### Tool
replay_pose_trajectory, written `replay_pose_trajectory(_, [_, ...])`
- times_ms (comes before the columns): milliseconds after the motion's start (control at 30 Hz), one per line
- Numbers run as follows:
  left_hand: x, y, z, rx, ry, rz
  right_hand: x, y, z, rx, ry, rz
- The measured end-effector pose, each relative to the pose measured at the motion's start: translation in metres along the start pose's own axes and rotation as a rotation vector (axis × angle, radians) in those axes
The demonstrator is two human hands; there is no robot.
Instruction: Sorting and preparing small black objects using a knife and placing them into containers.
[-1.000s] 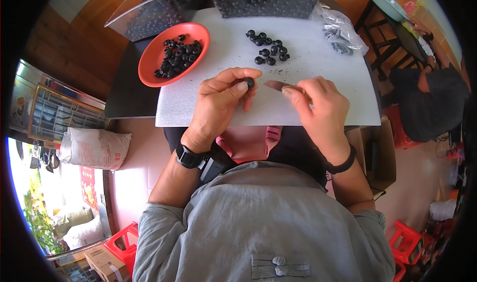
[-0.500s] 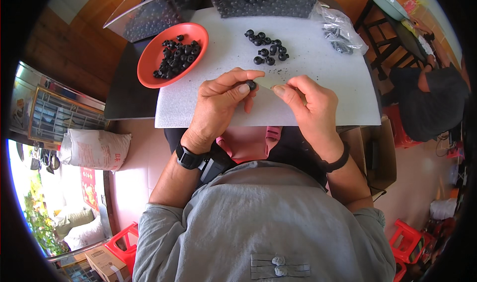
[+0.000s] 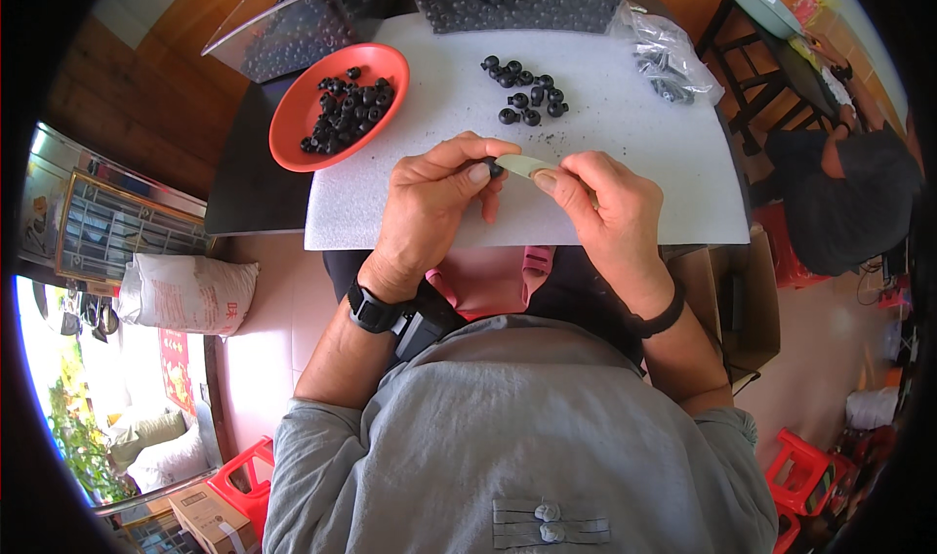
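A round black bead (image 3: pixel 493 167) sits in the left hand (image 3: pixel 434 188), above the near part of the white foam sheet (image 3: pixel 703 183). The left thumb and forefinger are clamped on it, leaving its right side exposed toward the blade. The right hand (image 3: pixel 615 198) has its thumb and fingers closed on one small knife (image 3: pixel 524 165), gripped close to the blade, probably for fine control; the tip appears to meet the bead, though their overlap hides the exact contact.

Beyond the hands lie dark crumbs (image 3: pixel 551 137), then about twelve loose knob-shaped beads (image 3: pixel 537 95), grouped within easy reach. One orange bowl (image 3: pixel 298 105) stands to the left, holding a heap too overlapped to count. Farther out are two clear bins, one at left (image 3: pixel 239 33) and one at the back (image 3: pixel 517 31), plus one plastic bag (image 3: pixel 673 51) at right. The foam presumably protects the dark bench (image 3: pixel 254 193) beneath.
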State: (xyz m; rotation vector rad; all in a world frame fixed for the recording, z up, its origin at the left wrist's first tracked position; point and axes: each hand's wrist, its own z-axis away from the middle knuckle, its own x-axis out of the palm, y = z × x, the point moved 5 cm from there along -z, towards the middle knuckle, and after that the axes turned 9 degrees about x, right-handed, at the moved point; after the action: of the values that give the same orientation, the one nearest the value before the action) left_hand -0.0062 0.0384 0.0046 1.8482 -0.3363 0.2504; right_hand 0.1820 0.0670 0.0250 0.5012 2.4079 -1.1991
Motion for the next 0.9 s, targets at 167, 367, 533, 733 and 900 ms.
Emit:
replay_pose_trajectory(167, [0.0,0.002,0.0,0.016,-0.013,-0.083,0.001,-0.001,0.003,-0.073,-0.018,0.029])
replay_pose_trajectory(367, [0.001,0.002,0.001,-0.003,0.019,-0.001,-0.001,0.005,0.003,0.053,0.033,-0.13])
replay_pose_trajectory(533, [0.0,0.002,-0.001,-0.005,-0.025,-0.015,0.001,0.004,0.001,0.054,0.038,-0.091])
replay_pose_trajectory(733, [-0.002,0.004,0.0,0.013,-0.008,-0.027,0.002,-0.001,0.0,0.049,0.026,-0.066])
replay_pose_trajectory(900, [0.0,0.002,-0.001,-0.008,-0.014,-0.086,-0.001,-0.003,0.003,-0.003,0.037,-0.049])
